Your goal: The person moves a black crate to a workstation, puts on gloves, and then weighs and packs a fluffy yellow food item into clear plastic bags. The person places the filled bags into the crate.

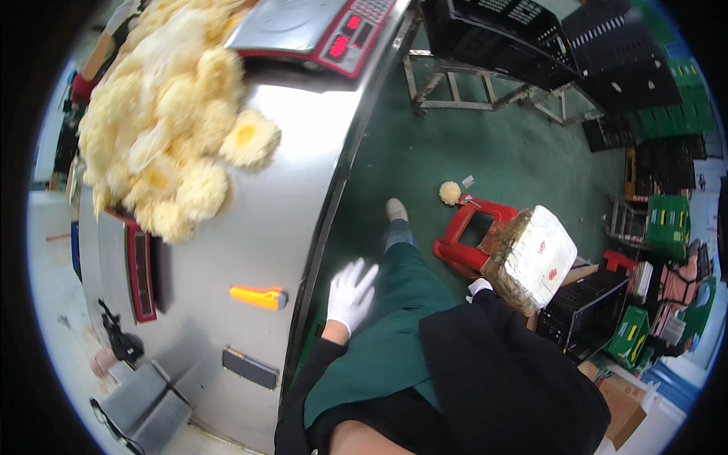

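My left hand (350, 293), in a white glove, hangs beside the steel table's edge in front of my green apron (398, 347), fingers apart and holding nothing. My right hand (479, 287), also gloved in white, is partly hidden by my black sleeve. It is beside a white foam block (540, 256) wrapped in tape, at the red plastic stool (472, 236); whether it grips anything is unclear. On the steel table (267, 227), an orange hand tool (259, 297) and a dark smartphone (250, 368) lie nearest my left hand. A heap of cream, chrysanthemum-like flower heads (165, 125) covers the far part.
A red digital scale (347, 45) with a lit display stands at the table's far end, and another scale (139, 270) on its left side. One flower head (450, 193) lies on the green floor. Black crates (500, 45) rest on a metal stand. Other people are partly visible at both sides.
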